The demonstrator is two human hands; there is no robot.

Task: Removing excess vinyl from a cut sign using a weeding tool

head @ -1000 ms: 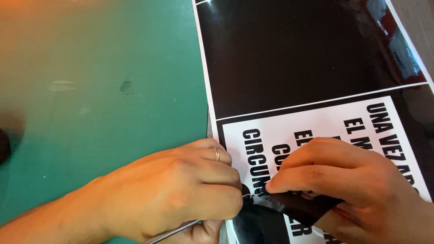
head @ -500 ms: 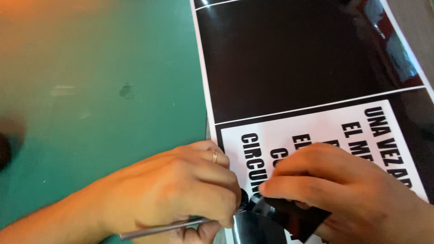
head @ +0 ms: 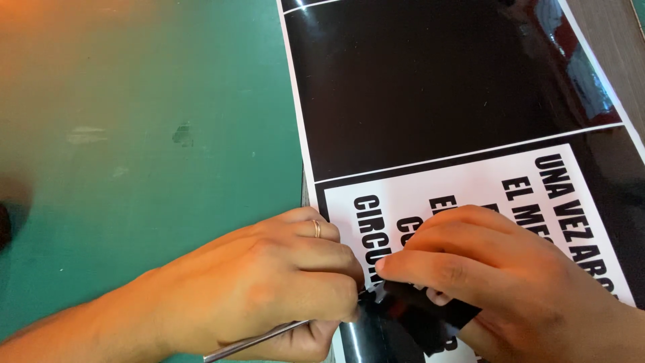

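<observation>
Biggest risk I saw here was the peeled vinyl strip [head: 420,323] tearing or folding back and sticking to itself. It looked thin, glossy and floppy, and the right hand [head: 510,282] had it pinched between thumb and fingertips right at the lower edge of the sheet, fingers curled shut on it. A sideways pull could also have lifted the small black letters next to it, since they sat just beside the pinch point.

The left hand [head: 269,289] was closed around a thin metal tool [head: 259,339], shiny and rod-like, with its tip hidden under the fingers, so I couldn't tell what kind of point it had. If that tip dug in too hard, it could have scratched the white backing or nicked a letter. There was a plain ring [head: 316,228] on that hand.

The vinyl sheet [head: 437,94] itself was mostly smooth black with a mirror-like glare, a white panel with bold black lettering below, and thin white borders. It lay flat on a matte green surface [head: 134,134] with a few scuffs and a dark blotch.
</observation>
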